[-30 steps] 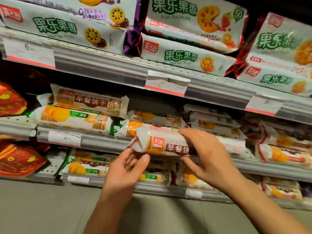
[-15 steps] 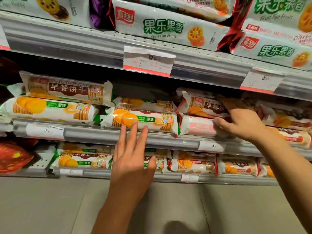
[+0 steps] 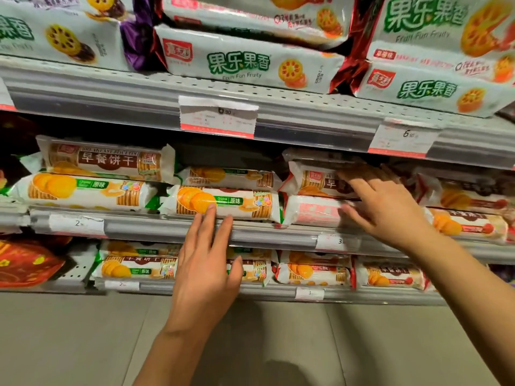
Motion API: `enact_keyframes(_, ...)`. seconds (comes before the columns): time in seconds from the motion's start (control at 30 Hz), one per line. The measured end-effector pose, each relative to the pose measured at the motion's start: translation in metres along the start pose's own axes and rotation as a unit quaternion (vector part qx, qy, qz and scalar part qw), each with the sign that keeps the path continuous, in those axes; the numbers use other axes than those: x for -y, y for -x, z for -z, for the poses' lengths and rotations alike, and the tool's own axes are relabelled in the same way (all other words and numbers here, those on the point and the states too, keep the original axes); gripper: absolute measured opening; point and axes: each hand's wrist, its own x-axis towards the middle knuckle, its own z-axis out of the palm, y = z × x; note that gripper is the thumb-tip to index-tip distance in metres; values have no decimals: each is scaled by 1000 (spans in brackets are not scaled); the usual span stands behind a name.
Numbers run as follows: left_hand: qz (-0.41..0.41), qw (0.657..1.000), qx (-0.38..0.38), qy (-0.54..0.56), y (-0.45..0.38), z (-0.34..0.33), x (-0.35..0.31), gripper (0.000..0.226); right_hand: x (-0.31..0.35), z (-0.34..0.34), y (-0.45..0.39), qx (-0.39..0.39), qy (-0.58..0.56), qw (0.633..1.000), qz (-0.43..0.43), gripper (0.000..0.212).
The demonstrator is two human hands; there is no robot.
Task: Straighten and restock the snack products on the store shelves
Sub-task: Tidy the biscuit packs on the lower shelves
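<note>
- Both of my hands are released, with the fingers straight, and neither one grasps a packet.
- My left hand [image 3: 207,270] is in the lower centre of the frame, palm toward the shelves, and its longest fingertips [image 3: 211,208] touch the lower edge of the green-label biscuit roll [image 3: 223,203] on the middle shelf.
- My right hand [image 3: 387,207] comes from the lower right of the frame; the forearm goes up diagonally. Its fingers lie flat on the brown-label biscuit roll [image 3: 315,181], which lies on top of the pink-print roll [image 3: 312,211]; the thumb is at the front of that pink-print roll.
- Whether the thumb presses or only touches, I cannot tell.
- This brown-label roll is right of centre, directly under the upper shelf rail [image 3: 306,129], and my hand covers its right half.
- At the left of the middle shelf one more brown-label roll [image 3: 106,160] lies on a second green-label roll [image 3: 83,190].
- At the right edge there are red-accent rolls [image 3: 471,225], partly blurred.
- On the top shelf lie large fruit biscuit packs [image 3: 250,62], side by side and stacked.
- A white price tag [image 3: 218,117] hangs on the upper rail at centre.
- The bottom shelf [image 3: 195,289] holds more rolls, and my left hand hides some of them.
- A red packet [image 3: 28,263] is at the lower left.
</note>
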Motion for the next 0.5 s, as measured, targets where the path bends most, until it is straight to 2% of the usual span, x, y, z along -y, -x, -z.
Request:
enact_keyframes(0.1, -65, 995, -75, 14, -5, 27, -30, 62, 22, 22, 21, -126, -56, 983, 118, 39)
enact_keyframes(0.23, -176, 964, -199, 11, -22, 82, -70, 53, 48, 62, 23, -236, -125, 955, 129, 38)
enact_keyframes(0.33, -183, 953, -237, -39, -44, 110, -86, 55, 48, 83, 2, -237, -138, 961, 41, 53)
enact_keyframes(0.4, -144, 960, -222, -93, -59, 120, -93, 62, 49, 93, -9, -207, -120, 971, -24, 63)
enact_keyframes(0.5, -87, 964, -185, -170, -74, 125, -97, 72, 59, 99, -12, -166, -88, 980, -64, 70)
